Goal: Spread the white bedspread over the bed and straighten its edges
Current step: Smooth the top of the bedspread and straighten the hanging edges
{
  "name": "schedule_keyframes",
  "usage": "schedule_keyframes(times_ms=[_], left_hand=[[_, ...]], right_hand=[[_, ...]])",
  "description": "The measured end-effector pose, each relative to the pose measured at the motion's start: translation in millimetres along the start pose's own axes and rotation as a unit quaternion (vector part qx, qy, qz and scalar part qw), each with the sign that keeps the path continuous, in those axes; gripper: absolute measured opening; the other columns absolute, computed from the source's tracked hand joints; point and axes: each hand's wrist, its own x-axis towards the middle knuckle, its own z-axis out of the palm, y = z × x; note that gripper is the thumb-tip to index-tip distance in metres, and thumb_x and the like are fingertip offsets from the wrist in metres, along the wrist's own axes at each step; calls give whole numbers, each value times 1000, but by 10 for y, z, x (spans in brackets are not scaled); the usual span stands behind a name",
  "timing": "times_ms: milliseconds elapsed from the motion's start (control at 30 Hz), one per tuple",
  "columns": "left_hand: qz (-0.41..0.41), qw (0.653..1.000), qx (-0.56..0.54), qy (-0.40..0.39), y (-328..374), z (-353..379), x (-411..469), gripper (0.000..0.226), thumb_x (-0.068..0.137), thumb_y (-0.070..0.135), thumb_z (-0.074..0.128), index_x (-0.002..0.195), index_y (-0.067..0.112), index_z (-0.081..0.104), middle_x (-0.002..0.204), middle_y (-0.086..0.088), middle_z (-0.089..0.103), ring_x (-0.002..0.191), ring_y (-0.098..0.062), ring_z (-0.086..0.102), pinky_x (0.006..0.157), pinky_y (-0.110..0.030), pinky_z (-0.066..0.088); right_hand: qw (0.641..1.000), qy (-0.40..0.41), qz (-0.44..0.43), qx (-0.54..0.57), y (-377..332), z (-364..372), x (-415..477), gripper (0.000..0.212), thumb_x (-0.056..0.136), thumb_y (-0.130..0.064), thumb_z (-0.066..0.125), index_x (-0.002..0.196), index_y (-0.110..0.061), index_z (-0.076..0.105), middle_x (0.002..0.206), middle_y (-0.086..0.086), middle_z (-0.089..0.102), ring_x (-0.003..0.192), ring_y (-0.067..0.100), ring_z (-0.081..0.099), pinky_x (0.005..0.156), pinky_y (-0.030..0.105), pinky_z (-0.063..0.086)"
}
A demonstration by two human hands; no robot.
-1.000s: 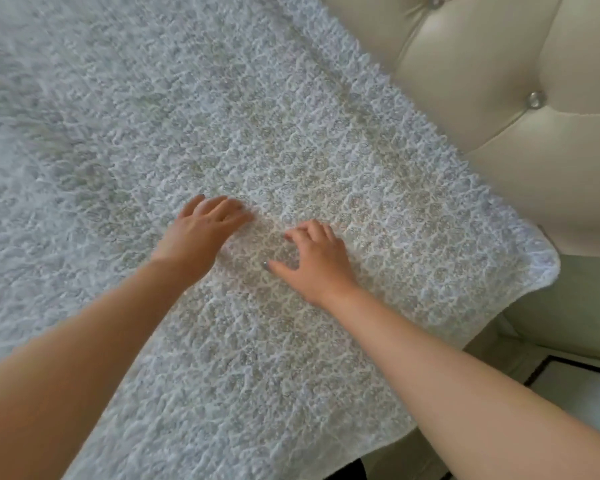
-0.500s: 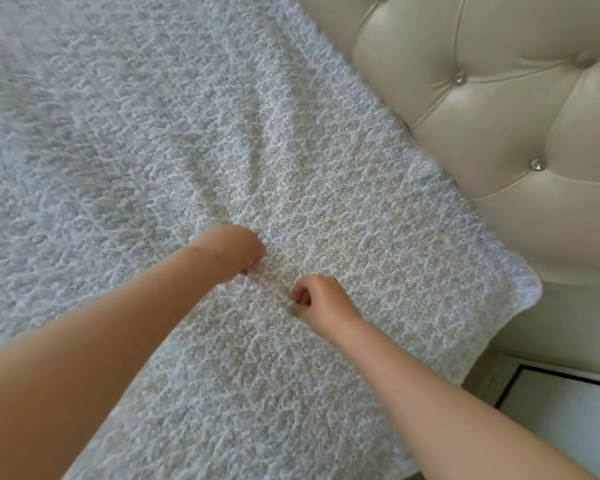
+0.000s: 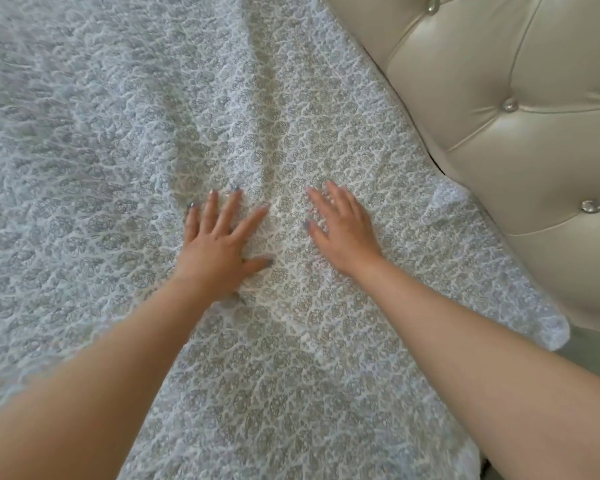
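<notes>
Cream tufted headboard (image 3: 520,140) with crystal buttons borders the bed at right; the white bedspread (image 3: 125,140), a textured, lace-patterned cover, lies across the bed, its corner (image 3: 551,327) draping near the headboard's base; soft folds run up from between the hands; the fabric looks light, limp and prone to bunching, best taken at its hem or corner; left hand (image 3: 215,251) and right hand (image 3: 343,233) press flat on it, each grip spread wide, fingers splayed, holding nothing.
</notes>
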Motion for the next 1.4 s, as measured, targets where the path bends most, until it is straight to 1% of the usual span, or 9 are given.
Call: schedule_keyframes(times_ms=[200, 367, 433, 500, 700, 900, 1167, 1333, 1400], left_hand=[[-21, 999, -14, 47, -31, 171, 25, 77, 79, 85, 9, 141, 51, -24, 154, 1, -31, 139, -27, -36, 113, -50, -20], [-39, 997, -34, 54, -17, 80, 150, 83, 73, 90, 18, 144, 54, -7, 160, 4, -16, 145, -26, -20, 115, -46, -15], [-69, 990, -50, 115, -86, 3, 341, 75, 80, 82, 24, 145, 46, 21, 158, 1, 11, 145, -24, 7, 117, -45, 2], [-121, 975, -50, 181, -278, -106, 595, 66, 88, 70, 26, 144, 35, 30, 157, 1, 17, 145, -21, 11, 118, -42, 2], [-229, 950, -27, 211, -1193, -398, 1290, 69, 89, 71, 14, 150, 38, 16, 161, 5, 7, 148, -15, -1, 120, -45, -4], [-315, 900, -85, 290, -1429, -518, 1564, 62, 92, 56, 27, 149, 34, 22, 160, 0, 15, 148, -19, 7, 120, -42, 2], [-343, 901, -51, 261, -1382, -503, 1563, 64, 87, 42, 29, 149, 25, 30, 157, -5, 25, 146, -25, 18, 119, -45, 8], [-348, 903, -41, 249, -1403, -490, 1611, 65, 85, 41, 28, 148, 24, 31, 157, -6, 26, 145, -27, 19, 118, -47, 10], [-350, 904, -38, 242, -1409, -488, 1616, 66, 85, 41, 28, 149, 25, 30, 157, -6, 25, 145, -27, 18, 118, -47, 9]], right_hand=[[996, 74, 12, -55, 461, -198, 1007, 66, 97, -57, 25, 152, -33, -2, 161, 1, -12, 148, 26, -10, 119, 46, -6], [988, 115, 92, -49, 542, -275, 1690, 72, 91, -67, 23, 152, -32, 11, 162, 4, 5, 148, 29, 3, 119, 50, 4], [984, 155, 58, -62, 584, -383, 1836, 66, 89, -64, 31, 146, -31, 28, 154, 5, 26, 141, 30, 24, 114, 49, 20], [988, 139, -2, -70, 723, -550, 2036, 63, 91, -60, 34, 147, -34, 24, 156, 3, 23, 142, 28, 22, 115, 48, 21], [990, 80, -83, -81, 529, -631, 2736, 75, 94, -63, 21, 154, -24, -4, 162, 2, -11, 149, 20, -11, 120, 42, -4], [980, 78, -135, -120, -315, -619, 3391, 74, 94, -65, 6, 153, -22, -7, 161, 6, -11, 148, 22, -12, 121, 45, -4], [952, 28, -298, -63, -809, -709, 3529, 55, 101, -42, 19, 153, -28, 8, 162, -2, 4, 149, 16, 1, 122, 42, 6], [993, 70, -84, -38, -981, -794, 3966, 89, 90, -70, 17, 153, -11, 0, 162, 7, -3, 149, 24, -4, 121, 44, 1], [989, 65, -94, -94, -1170, -677, 3949, 91, 89, -70, 11, 151, -8, -11, 160, 9, -15, 148, 24, -13, 120, 45, -5]])
